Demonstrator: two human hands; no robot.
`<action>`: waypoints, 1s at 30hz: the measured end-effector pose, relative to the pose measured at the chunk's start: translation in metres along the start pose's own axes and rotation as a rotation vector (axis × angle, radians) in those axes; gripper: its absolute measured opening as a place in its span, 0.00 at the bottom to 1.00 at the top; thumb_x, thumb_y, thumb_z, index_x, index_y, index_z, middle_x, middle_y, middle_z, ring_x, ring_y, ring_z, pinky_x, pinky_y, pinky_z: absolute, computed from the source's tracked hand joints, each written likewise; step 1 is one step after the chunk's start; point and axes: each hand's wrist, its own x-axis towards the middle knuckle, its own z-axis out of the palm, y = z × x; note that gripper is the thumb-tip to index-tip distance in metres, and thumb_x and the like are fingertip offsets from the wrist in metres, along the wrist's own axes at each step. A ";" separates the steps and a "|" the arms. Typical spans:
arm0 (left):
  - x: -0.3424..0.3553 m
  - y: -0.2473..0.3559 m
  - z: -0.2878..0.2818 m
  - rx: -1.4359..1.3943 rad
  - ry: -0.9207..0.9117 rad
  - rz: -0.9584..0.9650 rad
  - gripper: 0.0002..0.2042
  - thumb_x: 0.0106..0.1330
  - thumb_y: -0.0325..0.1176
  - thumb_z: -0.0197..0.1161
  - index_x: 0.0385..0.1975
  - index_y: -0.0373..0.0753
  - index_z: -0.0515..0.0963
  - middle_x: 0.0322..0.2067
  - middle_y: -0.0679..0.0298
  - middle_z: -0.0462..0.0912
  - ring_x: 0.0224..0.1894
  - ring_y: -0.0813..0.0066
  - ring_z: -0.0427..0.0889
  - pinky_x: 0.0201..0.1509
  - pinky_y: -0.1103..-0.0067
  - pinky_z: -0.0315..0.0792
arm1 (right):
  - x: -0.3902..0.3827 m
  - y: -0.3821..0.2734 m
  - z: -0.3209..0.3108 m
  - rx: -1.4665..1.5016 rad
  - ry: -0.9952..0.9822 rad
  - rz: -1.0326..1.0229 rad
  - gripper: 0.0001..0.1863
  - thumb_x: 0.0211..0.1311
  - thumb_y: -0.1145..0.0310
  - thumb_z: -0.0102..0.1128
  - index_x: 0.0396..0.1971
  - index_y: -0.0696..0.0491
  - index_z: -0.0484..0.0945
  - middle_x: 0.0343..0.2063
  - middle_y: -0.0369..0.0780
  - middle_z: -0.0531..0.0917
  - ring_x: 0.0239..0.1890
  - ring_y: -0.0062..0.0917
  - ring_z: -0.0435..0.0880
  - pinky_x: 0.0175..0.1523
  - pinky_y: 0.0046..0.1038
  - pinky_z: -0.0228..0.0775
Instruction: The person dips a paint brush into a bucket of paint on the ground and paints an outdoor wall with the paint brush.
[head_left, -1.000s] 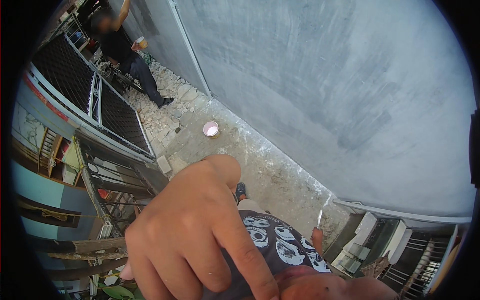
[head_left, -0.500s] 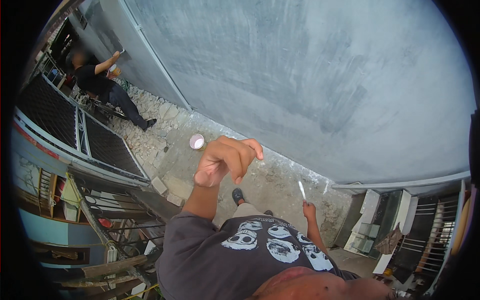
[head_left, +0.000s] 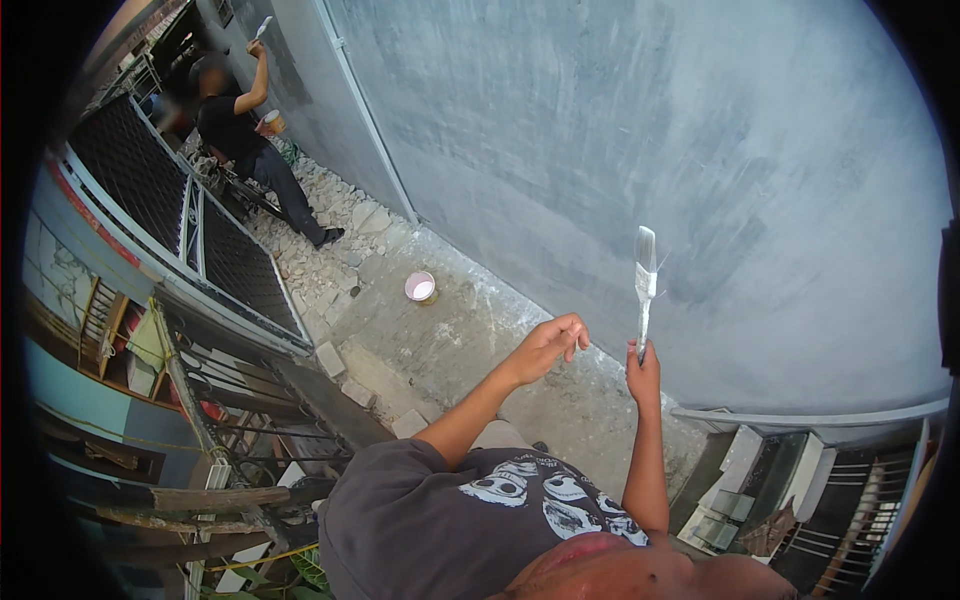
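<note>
We grasped the paintbrush (head_left: 646,275) in our right hand (head_left: 644,374), facing the grey wall (head_left: 560,160), while our left hand (head_left: 546,350) was loosely curled and seemingly empty, and too upright a tilt might have sent drips back toward our grip.

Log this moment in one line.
left hand: raised, nothing visible held | right hand: holding brush, bristles up | bucket: on ground | co-worker: beside wall

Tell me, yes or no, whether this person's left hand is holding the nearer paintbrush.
No, the paintbrush is gripped in the right hand, while the left hand is apart from it, fingers loosely curled.
</note>
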 end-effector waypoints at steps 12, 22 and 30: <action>-0.034 -0.065 -0.006 0.419 0.311 -0.207 0.25 0.75 0.53 0.60 0.55 0.35 0.74 0.53 0.57 0.77 0.48 0.70 0.79 0.52 0.76 0.74 | -0.080 0.078 0.097 0.256 -0.197 0.476 0.10 0.74 0.60 0.57 0.39 0.52 0.75 0.17 0.28 0.68 0.15 0.13 0.64 0.19 0.22 0.53; -0.014 -0.038 -0.014 -0.483 0.278 -0.291 0.20 0.80 0.43 0.56 0.64 0.39 0.68 0.50 0.59 0.80 0.51 0.67 0.82 0.56 0.69 0.76 | -0.067 -0.127 0.026 0.205 -0.702 -0.220 0.30 0.75 0.52 0.59 0.68 0.55 0.69 0.41 0.40 0.81 0.40 0.23 0.79 0.48 0.29 0.73; -0.016 -0.096 -0.067 -0.460 0.583 -0.470 0.14 0.78 0.42 0.59 0.55 0.45 0.69 0.40 0.66 0.80 0.43 0.72 0.83 0.50 0.72 0.75 | -0.103 0.034 0.020 0.059 -0.450 0.248 0.25 0.79 0.50 0.51 0.59 0.58 0.76 0.34 0.39 0.84 0.30 0.23 0.82 0.38 0.27 0.76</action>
